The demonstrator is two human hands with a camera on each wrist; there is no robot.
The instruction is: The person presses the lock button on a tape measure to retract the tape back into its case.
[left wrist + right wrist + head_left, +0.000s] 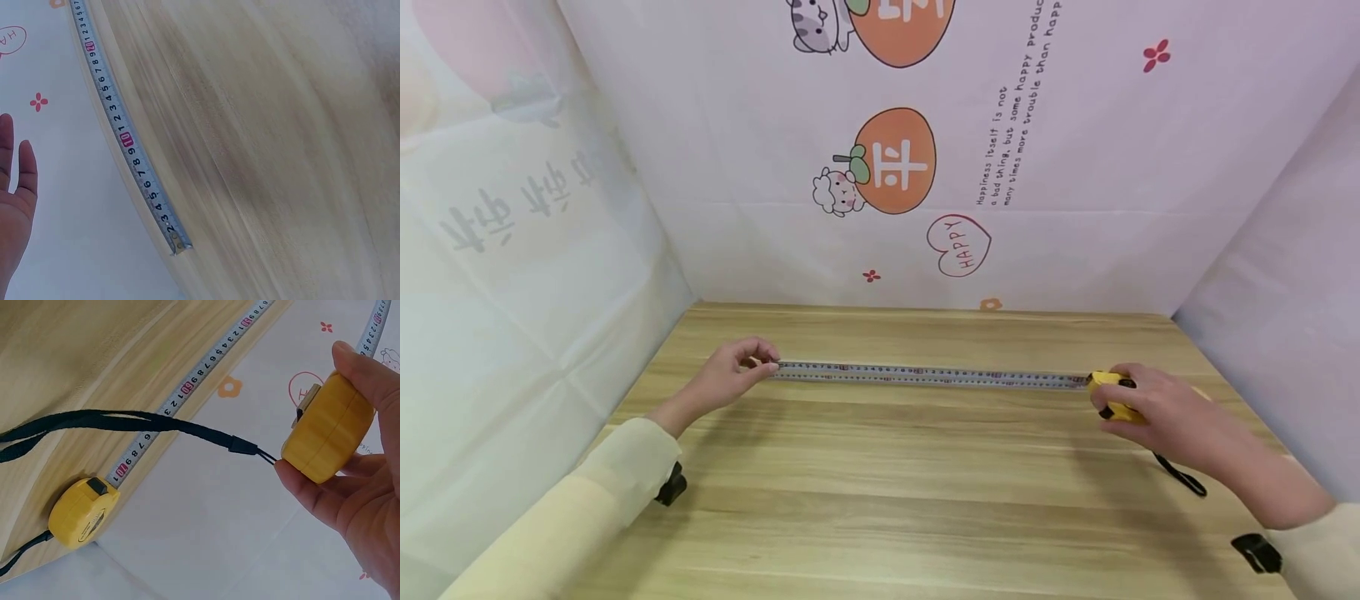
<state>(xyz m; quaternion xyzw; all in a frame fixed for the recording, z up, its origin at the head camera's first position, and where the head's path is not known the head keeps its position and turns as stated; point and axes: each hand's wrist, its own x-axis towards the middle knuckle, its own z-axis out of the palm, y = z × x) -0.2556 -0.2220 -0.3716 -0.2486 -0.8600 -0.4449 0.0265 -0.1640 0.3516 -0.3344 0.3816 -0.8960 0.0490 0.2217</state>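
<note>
My right hand (1180, 417) grips a yellow tape measure (328, 428) by its case, thumb on one side and fingers on the other. Its blade (880, 369) runs out to the left, where my left hand (730, 371) pinches the free end between thumb and fingertips. Just below lies a second tape blade (125, 140) along the table, its metal hook end (180, 245) showing in the left wrist view. That blade comes from another yellow tape measure (81, 512) lying on the table, hidden behind my right hand in the head view.
The wooden table (880, 517) meets a printed white cloth (1075, 250) at the back, with cloth also on both sides. A black wrist strap (206, 434) hangs from the held case and crosses the lying blade in the right wrist view.
</note>
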